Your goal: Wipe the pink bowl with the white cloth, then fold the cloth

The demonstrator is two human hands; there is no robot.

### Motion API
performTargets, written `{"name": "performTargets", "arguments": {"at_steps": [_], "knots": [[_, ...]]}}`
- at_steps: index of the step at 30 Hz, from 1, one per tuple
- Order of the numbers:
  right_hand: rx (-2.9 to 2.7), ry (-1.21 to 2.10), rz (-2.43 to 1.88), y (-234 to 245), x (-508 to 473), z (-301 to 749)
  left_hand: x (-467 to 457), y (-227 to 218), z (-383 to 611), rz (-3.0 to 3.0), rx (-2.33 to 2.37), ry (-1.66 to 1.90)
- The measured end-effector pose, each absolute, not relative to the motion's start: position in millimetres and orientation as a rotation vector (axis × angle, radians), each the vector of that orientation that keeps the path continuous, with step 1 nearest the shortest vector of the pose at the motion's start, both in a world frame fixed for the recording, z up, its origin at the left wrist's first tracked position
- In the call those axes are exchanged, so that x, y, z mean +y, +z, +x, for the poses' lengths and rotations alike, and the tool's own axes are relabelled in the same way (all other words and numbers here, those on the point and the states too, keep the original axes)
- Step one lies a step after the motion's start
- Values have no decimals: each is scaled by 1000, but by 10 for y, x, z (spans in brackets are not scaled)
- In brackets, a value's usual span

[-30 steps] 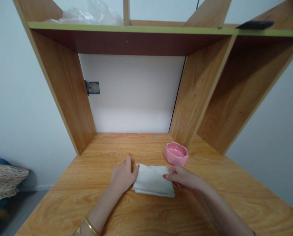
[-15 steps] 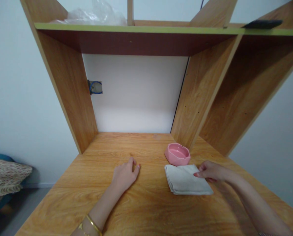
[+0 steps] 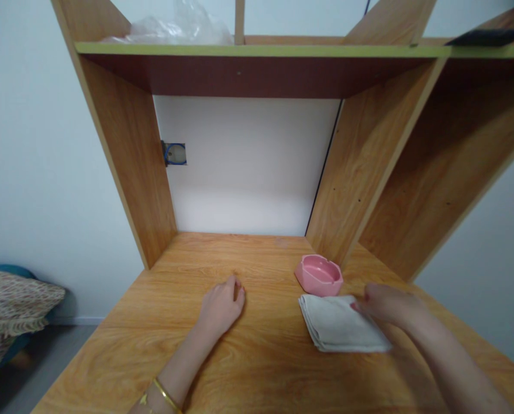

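Note:
A folded white cloth (image 3: 341, 329) lies flat on the wooden desk (image 3: 257, 368), right of centre. My right hand (image 3: 388, 305) rests on the cloth's right edge, its fingers curled down onto it. Just behind the cloth sits a pink ashtray (image 3: 319, 275). My left hand (image 3: 221, 306) lies palm down on the bare desk left of centre, fingers loosely together, holding nothing. A gold bracelet circles the left wrist.
Wooden side panels (image 3: 131, 155) and a shelf (image 3: 257, 50) frame the desk's back recess. Crumpled clear plastic (image 3: 175, 29) lies on the shelf at left, and a dark flat object (image 3: 485, 37) at right. A patterned fabric (image 3: 11, 299) shows at lower left.
My right hand slid the folded cloth from the desk's middle to the right, beside the pink ashtray. My left hand let go of the cloth and stayed on the desk.

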State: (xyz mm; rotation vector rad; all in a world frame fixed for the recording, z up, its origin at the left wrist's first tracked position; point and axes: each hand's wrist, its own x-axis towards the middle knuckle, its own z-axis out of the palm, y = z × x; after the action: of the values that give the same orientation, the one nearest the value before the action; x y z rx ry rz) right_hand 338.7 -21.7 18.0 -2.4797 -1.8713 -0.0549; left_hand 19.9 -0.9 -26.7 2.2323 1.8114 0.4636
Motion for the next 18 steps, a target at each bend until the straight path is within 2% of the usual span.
{"name": "performTargets", "arguments": {"at_steps": [3, 5, 7, 10, 14, 18], "knots": [[-1893, -131, -2460, 357, -297, 2912, -5, -311, 225, 2280, 1760, 559], [-2028, -118, -2240, 374, -322, 2517, -8, -352, 245, 2340, 1721, 630], [-2253, -56, -1859, 255, -311, 2152, -12, -391, 254, 2399, 1673, 680], [-2370, 131, -1529, -105, -243, 1774, -15, -434, 245, 2465, 1575, 678], [-2350, 194, -1498, -515, -134, 1604, -9, -466, 222, 2518, 1541, 559], [-2363, 202, -1559, -598, -79, 1634, -17, -480, 223, 2526, 1557, 410]]}}
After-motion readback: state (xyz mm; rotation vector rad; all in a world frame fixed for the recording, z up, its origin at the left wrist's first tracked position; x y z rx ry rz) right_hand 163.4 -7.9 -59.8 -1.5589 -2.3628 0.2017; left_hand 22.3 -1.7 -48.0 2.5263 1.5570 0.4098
